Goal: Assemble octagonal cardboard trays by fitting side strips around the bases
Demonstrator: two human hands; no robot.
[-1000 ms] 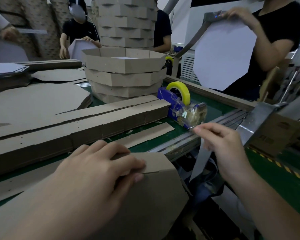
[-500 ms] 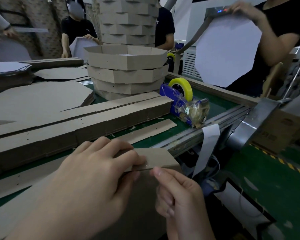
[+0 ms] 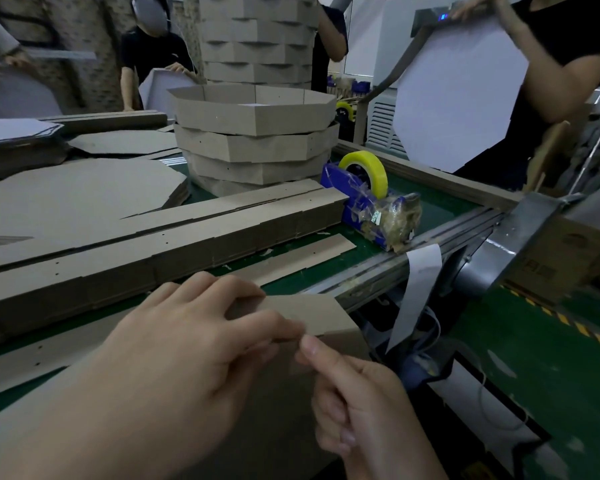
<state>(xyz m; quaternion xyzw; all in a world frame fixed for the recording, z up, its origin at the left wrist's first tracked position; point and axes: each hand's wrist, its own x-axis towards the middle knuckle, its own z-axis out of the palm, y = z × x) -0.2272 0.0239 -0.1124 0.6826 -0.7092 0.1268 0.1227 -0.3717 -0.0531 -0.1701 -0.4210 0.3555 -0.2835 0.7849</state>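
The main danger, I think, was that the side strip [image 3: 312,313] would spring away from the base [image 3: 278,427] at this corner. Folded cardboard wants to open again. If the left hand [image 3: 187,344] relaxed before the joint was fixed, a gap would appear and the tray wall would sit crooked. The corner also seemed to reach past the table edge [image 3: 368,275] with nothing under it, so a hard push could bend the base or make it slide.

The left hand had its fingers curled over the upper edge of the strip and held that panel against the base. The free end of the strip showed just beyond these fingertips, on their right. The right hand [image 3: 354,393] was lower and just beside, with its fingers curled. One fingertip touched the lower edge of the strip, close to the left fingertips. Whether this hand pinched something, I could not tell. The tape dispenser [image 3: 364,199] stood farther back, well apart from both hands.
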